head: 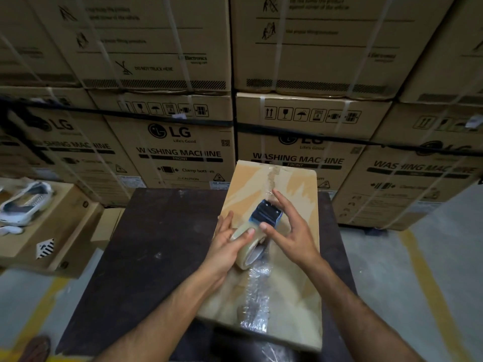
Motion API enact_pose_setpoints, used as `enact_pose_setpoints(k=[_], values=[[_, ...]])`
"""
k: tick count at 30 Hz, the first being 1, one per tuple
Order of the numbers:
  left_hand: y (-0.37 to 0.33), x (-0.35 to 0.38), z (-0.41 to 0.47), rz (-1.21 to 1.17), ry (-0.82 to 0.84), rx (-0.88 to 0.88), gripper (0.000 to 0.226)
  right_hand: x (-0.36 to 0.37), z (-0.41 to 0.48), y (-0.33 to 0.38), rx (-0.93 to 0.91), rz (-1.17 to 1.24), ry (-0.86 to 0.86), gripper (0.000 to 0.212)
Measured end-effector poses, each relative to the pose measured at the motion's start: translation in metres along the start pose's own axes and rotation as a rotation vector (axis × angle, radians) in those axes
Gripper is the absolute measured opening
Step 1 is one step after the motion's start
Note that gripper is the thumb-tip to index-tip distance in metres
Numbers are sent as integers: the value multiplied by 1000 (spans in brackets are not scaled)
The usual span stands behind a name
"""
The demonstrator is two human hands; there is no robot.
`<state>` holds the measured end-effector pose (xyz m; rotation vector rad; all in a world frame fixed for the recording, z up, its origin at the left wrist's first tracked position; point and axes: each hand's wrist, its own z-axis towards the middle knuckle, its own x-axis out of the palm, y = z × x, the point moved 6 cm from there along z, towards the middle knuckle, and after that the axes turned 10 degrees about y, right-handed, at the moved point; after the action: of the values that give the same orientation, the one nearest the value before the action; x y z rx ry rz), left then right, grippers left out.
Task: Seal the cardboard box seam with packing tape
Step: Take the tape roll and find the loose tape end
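Observation:
A flat brown cardboard box lies lengthwise on a dark table. A strip of clear, wrinkled tape runs along its middle seam from the near edge up to a tape dispenser with a blue head and a clear tape roll. My left hand grips the roll from the left. My right hand rests on the dispenser's blue head from the right, thumb on it, fingers spread forward. Old torn tape marks the seam's far end.
Stacked washing-machine cartons form a wall right behind the table. At the left stands an open carton with white packing items on top. Grey floor with yellow lines lies on both sides. A shoe shows at the bottom left.

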<state>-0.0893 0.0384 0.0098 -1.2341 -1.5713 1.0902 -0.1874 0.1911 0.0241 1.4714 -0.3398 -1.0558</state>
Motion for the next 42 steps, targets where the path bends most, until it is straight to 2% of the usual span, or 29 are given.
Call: enact_pose_setpoints(k=[3,5,6,10,13,17,20,23,33,38,42], values=[[5,8,-2,-2,-98,16,9,-8,10,-1,-68,-90,-46,72],[14,13,-1,17,-147,30,33,-10,18,-5,-96,-144,-53,62],[16,16,-1,25,-172,35,38,-11,22,-8,-98,-156,-53,56],[18,29,-5,34,-253,22,37,-13,35,-14,-137,-204,-58,31],[21,34,-6,46,-261,9,29,-15,40,-21,-153,-225,-58,25],[33,30,-4,95,-281,-10,47,-17,43,-35,-167,-261,-44,17],[37,27,-4,161,-259,-38,62,-17,43,-45,-180,-300,-53,24],[34,25,1,242,-228,-63,62,-18,45,-51,-166,-364,-75,33],[46,17,17,322,-138,-81,68,-20,75,-53,-135,-456,-151,16],[46,18,19,358,-8,-106,43,-34,88,-58,-72,-469,-161,16],[48,15,19,402,42,-117,38,-37,97,-59,-41,-483,-164,16]])
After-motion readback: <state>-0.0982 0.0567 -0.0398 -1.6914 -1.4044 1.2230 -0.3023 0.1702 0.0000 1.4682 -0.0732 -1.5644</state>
